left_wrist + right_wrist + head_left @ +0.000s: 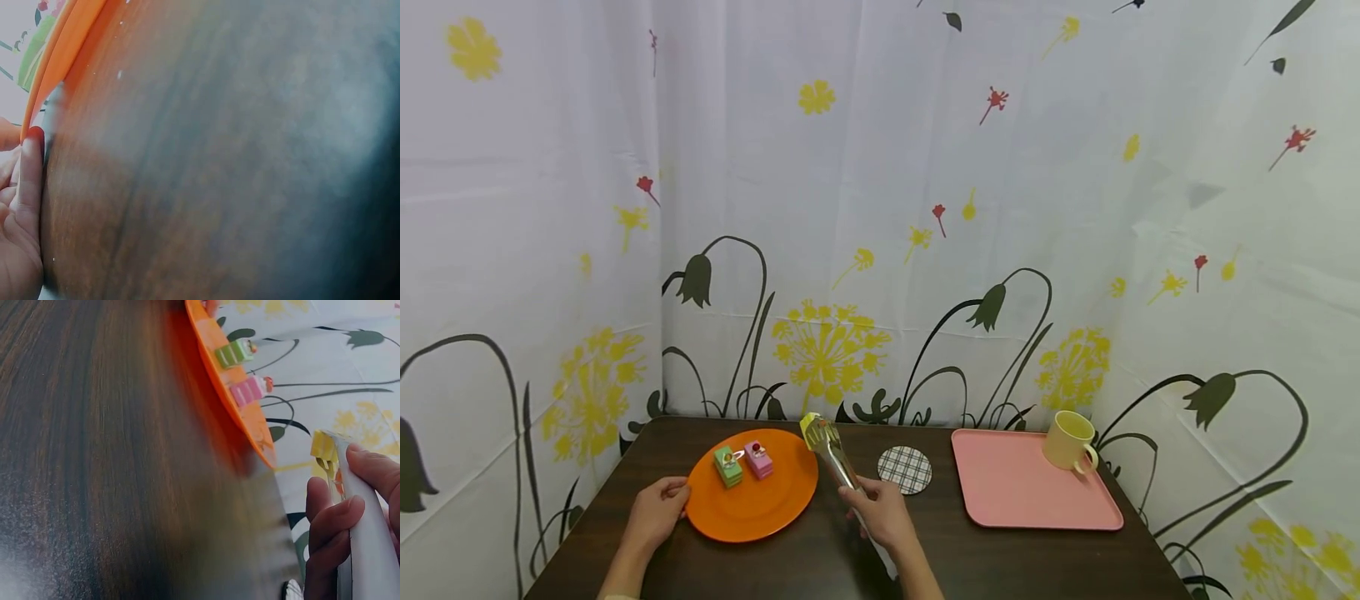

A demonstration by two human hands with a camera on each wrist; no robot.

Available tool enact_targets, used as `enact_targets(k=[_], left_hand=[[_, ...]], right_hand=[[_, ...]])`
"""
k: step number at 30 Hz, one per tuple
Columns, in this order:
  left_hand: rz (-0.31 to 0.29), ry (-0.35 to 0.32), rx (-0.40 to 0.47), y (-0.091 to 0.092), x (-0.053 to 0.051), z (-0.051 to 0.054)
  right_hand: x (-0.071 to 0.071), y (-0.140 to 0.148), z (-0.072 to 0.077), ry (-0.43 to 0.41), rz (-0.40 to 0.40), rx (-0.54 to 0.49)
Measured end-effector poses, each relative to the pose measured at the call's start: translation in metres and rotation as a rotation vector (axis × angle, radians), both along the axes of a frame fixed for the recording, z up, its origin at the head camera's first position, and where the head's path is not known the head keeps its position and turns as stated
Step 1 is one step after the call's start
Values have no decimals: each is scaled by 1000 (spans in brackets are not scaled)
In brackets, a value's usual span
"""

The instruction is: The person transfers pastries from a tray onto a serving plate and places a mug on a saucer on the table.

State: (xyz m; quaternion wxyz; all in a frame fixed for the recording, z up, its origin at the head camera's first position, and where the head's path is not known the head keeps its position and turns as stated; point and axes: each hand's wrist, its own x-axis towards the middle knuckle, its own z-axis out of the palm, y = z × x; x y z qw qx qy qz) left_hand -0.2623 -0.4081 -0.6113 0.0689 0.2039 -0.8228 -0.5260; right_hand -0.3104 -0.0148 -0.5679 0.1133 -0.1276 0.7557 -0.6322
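My left hand (655,510) pinches the left rim of the orange plate (752,508); in the left wrist view its fingers lie at the plate's edge (53,53). On the plate stand a green cake piece (727,467) and a pink one (758,460). Right of the plate my right hand (880,512) grips metal tongs (841,467), whose tips hold a yellow piece (808,423) near the plate's upper right edge. The right wrist view shows the yellow piece (323,446) between the tong ends, apart from the plate (219,378).
A round checked coaster (905,470) lies right of the tongs. Farther right is a pink tray (1030,500) with a yellow mug (1068,440) at its back right corner. A patterned curtain (880,208) hangs behind the dark table (970,558).
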Motion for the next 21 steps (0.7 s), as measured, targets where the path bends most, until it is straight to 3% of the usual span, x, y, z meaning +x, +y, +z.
enact_targets(k=[11,21], left_hand=[[3,-6,-19,2,3,4],[9,11,-37,5,0,2]], right_hand=[[-3,-14,-4,44,1,180],[2,-30,-6,165,-61,492]])
